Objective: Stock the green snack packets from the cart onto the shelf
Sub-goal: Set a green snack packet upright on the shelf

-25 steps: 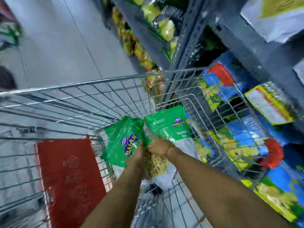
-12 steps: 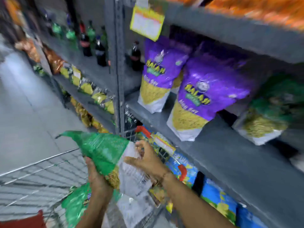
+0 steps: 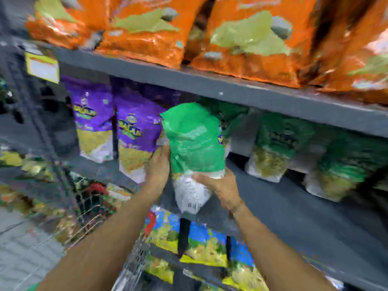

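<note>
I hold green snack packets [image 3: 194, 143] upright in front of the grey middle shelf [image 3: 294, 198], back side toward me, with a white lower part. My left hand [image 3: 157, 164] grips their left side. My right hand [image 3: 218, 186] holds the white bottom end from the right. The bundle looks like more than one packet, but blur hides how many. More green packets [image 3: 273, 152] stand on the shelf to the right. The wire cart [image 3: 90, 217] shows at the lower left, blurred.
Purple packets [image 3: 134, 139] stand on the same shelf just left of my hands. Orange bags [image 3: 241, 38] fill the shelf above. Blue and yellow packets [image 3: 201, 244] sit on the shelf below. A yellow price tag [image 3: 42, 67] hangs at the upper left. Grey floor lies at the far left.
The view has swung up from the cart to the shelf. Both hands lifted the green packets out of the cart and raised them up to the middle shelf, turning them upright.
</note>
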